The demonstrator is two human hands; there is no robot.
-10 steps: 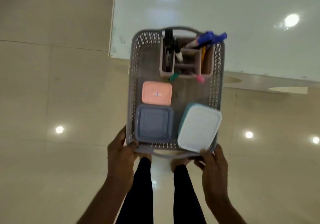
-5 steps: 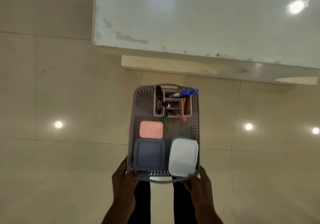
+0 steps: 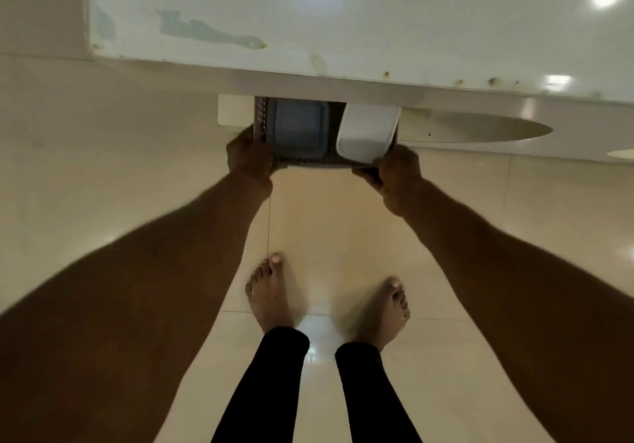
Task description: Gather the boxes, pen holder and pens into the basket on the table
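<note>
- Floor [image 3: 103, 168] of glossy beige tiles filled most of the view, with ceiling lights mirrored in it.
- The desk [image 3: 343, 13], pale and stained, spanned the top; its front edge cut across above the hands.
- Two bare forearms reached forward from the lower corners toward that edge.
- Legs in black leggings [image 3: 274, 391] stood on the tiles, with bare feet [image 3: 271, 298] pointing at the desk.
- The basket [image 3: 262, 123], a perforated plastic one, was held low, its far part hidden under the desk's front edge; only the near end showed.
- A white box [image 3: 367, 134] lay in the basket's right near corner, tilted over the rim.
- A blue-grey box [image 3: 296, 127] sat just beside it on the left, inside the basket.
- The left hand [image 3: 248, 158] gripped the basket's near left corner, its fingers curled around the rim.
- The right hand [image 3: 398, 171] held the near right corner below the white box, its fingers wrapped under the edge.
- The pen holder and pens were out of sight, behind the desk's edge.
</note>
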